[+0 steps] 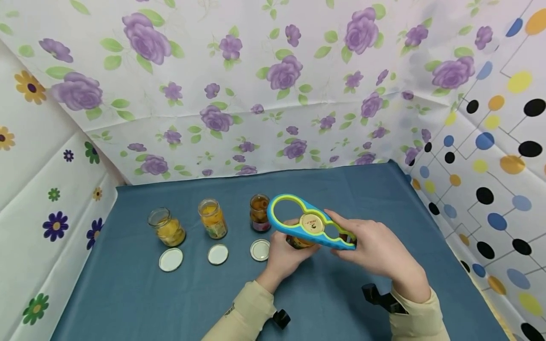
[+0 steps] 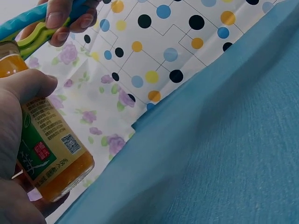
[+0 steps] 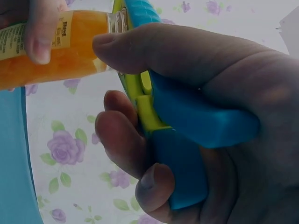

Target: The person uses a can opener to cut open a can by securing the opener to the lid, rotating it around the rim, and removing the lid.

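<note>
My left hand (image 1: 283,258) grips a glass jar (image 2: 56,144) of orange fruit, held tilted above the table. A green and beige label wraps the jar. In my right hand (image 1: 379,246) is a blue and lime-green jar opener (image 1: 328,241), its handles held between thumb and curled fingers. The opener's middle opening surrounds the jar's gold lid (image 1: 312,223). From the right wrist view, the jar's glass neck (image 3: 117,22) meets the opener, and my right thumb lies beside the neck. The opener hides most of the jar in the head view.
To the left stand three lidless jars: one with pale yellow pieces (image 1: 170,233), one with orange-yellow fruit (image 1: 214,223), one with brown contents (image 1: 259,215). Three lids (image 1: 170,259) lie before them on the blue cloth (image 1: 192,303). Patterned sheets (image 1: 256,156) hang around the table.
</note>
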A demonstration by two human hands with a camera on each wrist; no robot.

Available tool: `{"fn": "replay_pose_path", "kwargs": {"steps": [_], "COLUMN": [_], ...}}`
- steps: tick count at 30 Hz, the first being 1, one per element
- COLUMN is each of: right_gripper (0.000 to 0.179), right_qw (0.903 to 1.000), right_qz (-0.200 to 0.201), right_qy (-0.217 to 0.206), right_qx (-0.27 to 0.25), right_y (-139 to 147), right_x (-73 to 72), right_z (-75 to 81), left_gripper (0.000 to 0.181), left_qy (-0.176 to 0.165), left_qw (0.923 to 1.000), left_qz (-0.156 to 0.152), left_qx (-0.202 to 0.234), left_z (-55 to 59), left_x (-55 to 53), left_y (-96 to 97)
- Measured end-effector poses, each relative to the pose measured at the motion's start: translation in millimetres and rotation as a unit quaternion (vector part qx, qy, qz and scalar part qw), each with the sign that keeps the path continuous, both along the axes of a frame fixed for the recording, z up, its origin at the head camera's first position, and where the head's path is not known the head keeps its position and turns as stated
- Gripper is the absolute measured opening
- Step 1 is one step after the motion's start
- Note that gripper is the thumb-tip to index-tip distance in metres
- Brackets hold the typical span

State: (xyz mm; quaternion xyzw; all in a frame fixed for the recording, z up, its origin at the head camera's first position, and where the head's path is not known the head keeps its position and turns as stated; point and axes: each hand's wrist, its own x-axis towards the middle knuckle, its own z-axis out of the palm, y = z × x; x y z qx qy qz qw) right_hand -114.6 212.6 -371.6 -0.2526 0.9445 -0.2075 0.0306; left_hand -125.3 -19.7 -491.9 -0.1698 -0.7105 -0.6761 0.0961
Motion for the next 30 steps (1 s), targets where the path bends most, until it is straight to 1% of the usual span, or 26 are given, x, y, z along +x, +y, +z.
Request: {"fn": "replay_pose_path", "kwargs": {"steps": [3, 7, 10, 14, 17, 20, 22, 24, 27, 30], "right_gripper": [0.082, 0.081, 0.082, 0.083, 0.085, 0.086, 0.086, 0.086, 0.086, 0.085], "right_qw": [0.9999, 0.9996, 0.9993, 0.9989, 0.9986, 0.9984, 0.9982, 0.9981, 0.998, 0.9982], "right_qz": [0.01, 0.024, 0.033, 0.042, 0.047, 0.052, 0.055, 0.056, 0.054, 0.046], "right_qy": [-0.006, -0.009, -0.012, -0.019, -0.023, -0.023, -0.022, -0.02, -0.02, -0.018], "right_qx": [-0.007, -0.01, -0.009, -0.005, -0.005, -0.007, -0.012, -0.017, -0.026, -0.033], "right_y": [3.7, 9.6, 13.7, 18.2, 20.7, 22.5, 23.6, 24.8, 26.7, 28.9], "right_x": [-0.9, -2.3, -3.5, -4.6, -5.0, -5.3, -5.5, -5.4, -5.0, -4.8], "right_z": [1.3, 3.2, 4.0, 4.3, 4.1, 4.1, 4.2, 4.3, 4.4, 4.2], "left_gripper": [0.055, 0.05, 0.048, 0.05, 0.055, 0.061, 0.062, 0.062, 0.06, 0.06], "left_qy": [-0.013, -0.005, 0.0, -0.001, -0.004, -0.007, -0.01, -0.016, -0.029, -0.046], "left_qw": [0.9998, 0.9988, 0.9966, 0.9919, 0.9873, 0.9824, 0.9805, 0.9798, 0.9805, 0.9823], "left_qz": [-0.011, -0.048, -0.082, -0.126, -0.158, -0.186, -0.195, -0.197, -0.191, -0.179], "left_qx": [-0.003, -0.009, -0.008, -0.018, -0.022, -0.019, -0.023, -0.029, -0.035, -0.03], "left_z": [18.5, 19.1, 6.8, -13.3, -19.6, -21.6, -21.5, -21.1, -21.6, -21.7], "left_x": [6.8, 4.1, -3.8, -14.0, -16.9, -18.5, -19.0, -19.2, -19.1, -18.5], "left_y": [-2.9, -6.0, -5.7, -5.2, -6.8, -8.0, -8.2, -8.3, -8.4, -8.3]}}
